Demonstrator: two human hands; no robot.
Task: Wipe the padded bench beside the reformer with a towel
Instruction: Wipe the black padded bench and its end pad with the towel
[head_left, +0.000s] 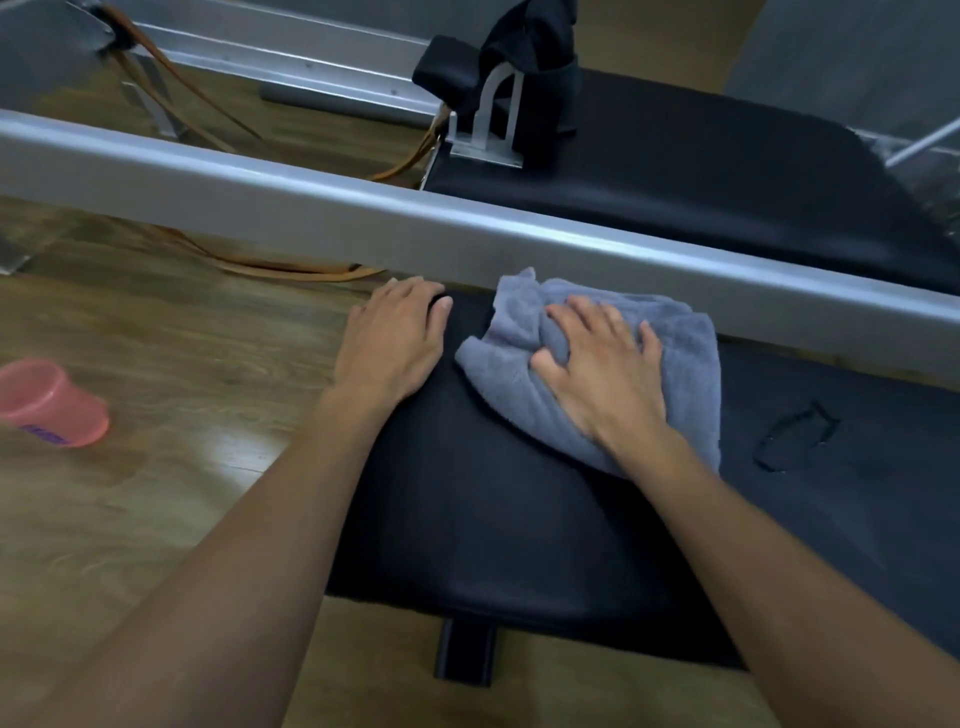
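A black padded bench (498, 519) fills the lower middle of the head view, right beside the reformer's silver rail (291, 208). A crumpled grey-blue towel (691, 364) lies on the bench's far part, close to the rail. My right hand (602, 369) presses flat on the towel, thumb and fingers bunching a fold of it. My left hand (395, 338) rests flat on the bench's far left corner, fingers spread, holding nothing. A faint wet outline (795, 436) marks the pad to the right of the towel.
A pink plastic cup (52, 402) lies on its side on the wooden floor at left. The reformer's black carriage (701, 171) with a shoulder rest (524, 83) lies beyond the rail. Brown straps (280, 267) trail on the floor under the rail. A black bench leg (465, 649) shows below.
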